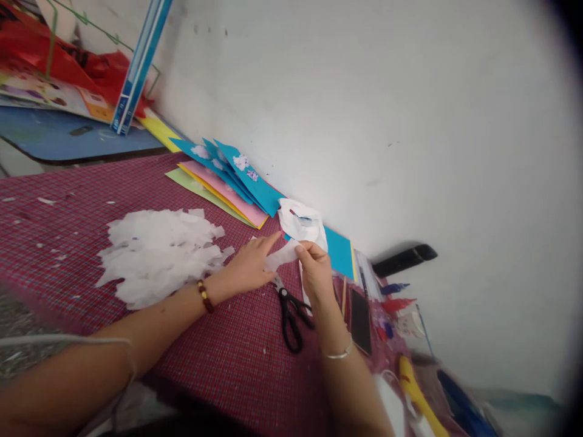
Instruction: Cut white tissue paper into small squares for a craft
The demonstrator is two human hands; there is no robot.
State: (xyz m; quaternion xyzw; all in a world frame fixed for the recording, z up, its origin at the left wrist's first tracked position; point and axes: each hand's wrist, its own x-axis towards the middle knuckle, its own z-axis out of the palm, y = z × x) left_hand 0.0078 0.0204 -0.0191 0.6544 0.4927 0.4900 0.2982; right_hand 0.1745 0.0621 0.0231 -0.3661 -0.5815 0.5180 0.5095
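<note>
My right hand (315,270) pinches one end of a white strip of thin paper (283,255) between thumb and fingertips. My left hand (249,265) is at the strip's other end, with its index finger stretched out and the fingers apart; the strip meets it between index finger and thumb. Below the hands lie black-handled scissors (291,318) on the red checked tablecloth (218,358), blades partly covered by my left hand. Left of my left hand spreads a heap of torn white paper pieces (159,252).
Blue cards with pale paper bits (237,173) lean over pink, yellow and green sheets (214,194) by the wall. Behind my hands sits a white plastic bag (303,221). At right are a dark phone (361,321), a black object (404,260) and a yellow object (421,397).
</note>
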